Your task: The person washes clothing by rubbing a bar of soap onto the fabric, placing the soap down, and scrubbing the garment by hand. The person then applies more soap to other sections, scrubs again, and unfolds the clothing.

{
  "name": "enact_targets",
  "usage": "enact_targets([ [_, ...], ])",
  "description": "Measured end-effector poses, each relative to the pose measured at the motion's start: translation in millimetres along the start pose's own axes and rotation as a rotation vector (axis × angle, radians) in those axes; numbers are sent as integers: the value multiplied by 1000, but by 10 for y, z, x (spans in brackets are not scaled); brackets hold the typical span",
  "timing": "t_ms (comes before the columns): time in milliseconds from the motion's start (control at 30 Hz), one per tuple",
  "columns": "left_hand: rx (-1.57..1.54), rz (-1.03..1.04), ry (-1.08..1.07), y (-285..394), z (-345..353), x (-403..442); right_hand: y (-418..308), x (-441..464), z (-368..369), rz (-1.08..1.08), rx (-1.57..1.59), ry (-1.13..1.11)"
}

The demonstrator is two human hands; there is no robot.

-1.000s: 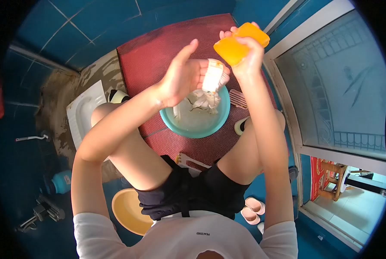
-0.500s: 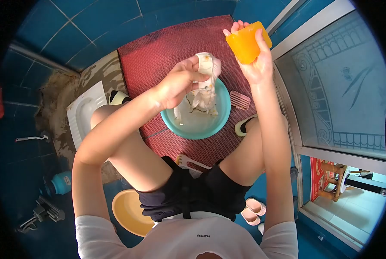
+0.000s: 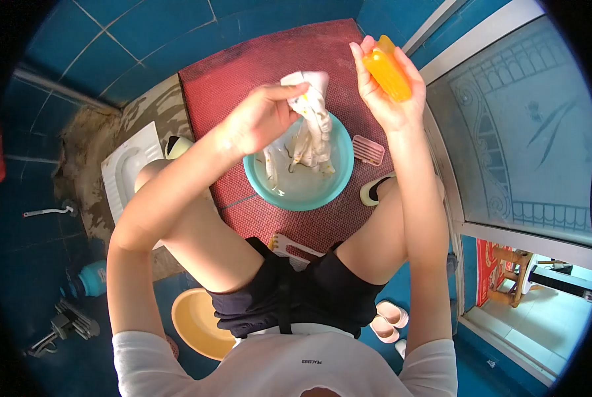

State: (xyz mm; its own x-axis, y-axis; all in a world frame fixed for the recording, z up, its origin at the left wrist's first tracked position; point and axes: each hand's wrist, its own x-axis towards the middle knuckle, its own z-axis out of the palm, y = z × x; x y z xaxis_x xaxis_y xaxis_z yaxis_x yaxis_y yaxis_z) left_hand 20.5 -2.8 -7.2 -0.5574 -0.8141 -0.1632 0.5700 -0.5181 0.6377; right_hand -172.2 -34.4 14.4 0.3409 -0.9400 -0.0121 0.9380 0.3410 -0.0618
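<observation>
My left hand (image 3: pixel 263 119) grips a wet white cloth (image 3: pixel 314 112) with small yellow marks, thumb pressed on its top. The cloth hangs down into a turquoise basin (image 3: pixel 298 202) that holds cloudy water and more of the fabric. At the upper right my right hand (image 3: pixel 395 99) holds an orange soap bar (image 3: pixel 388 74) against its palm, the bar seen tilted partly on edge. The soap is apart from the cloth. Beside the basin's right rim lies a pink slotted soap dish (image 3: pixel 368 151) on the red mat (image 3: pixel 243 73).
A squat toilet (image 3: pixel 127 169) is at the left. Near my legs stand a yellow basin (image 3: pixel 200 324), pink slippers (image 3: pixel 388 321) and a white stool (image 3: pixel 293 248). A teal bottle (image 3: pixel 94 279) lies lower left. A framed glass door (image 3: pixel 521 126) is at the right.
My left hand has closed on the cloth and moved slightly left with it. The orange soap has turned from its broad face toward its edge in my right hand, which shifted right.
</observation>
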Motion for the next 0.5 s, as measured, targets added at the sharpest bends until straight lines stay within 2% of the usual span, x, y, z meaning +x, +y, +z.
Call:
enact_targets([
  [67, -52, -10, -29, 59, 24, -18, 1, -4, -24, 5, -1, -15],
  [233, 98, 70, -18, 103, -10, 14, 58, -29, 48, -50, -106, -2],
  [300, 83, 39, -34, 114, -14, -7, 66, -59, 125, 78, -150, -113],
  [500, 129, -19, -162, 114, 90, -99, 52, -73, 90, 173, -268, -181],
])
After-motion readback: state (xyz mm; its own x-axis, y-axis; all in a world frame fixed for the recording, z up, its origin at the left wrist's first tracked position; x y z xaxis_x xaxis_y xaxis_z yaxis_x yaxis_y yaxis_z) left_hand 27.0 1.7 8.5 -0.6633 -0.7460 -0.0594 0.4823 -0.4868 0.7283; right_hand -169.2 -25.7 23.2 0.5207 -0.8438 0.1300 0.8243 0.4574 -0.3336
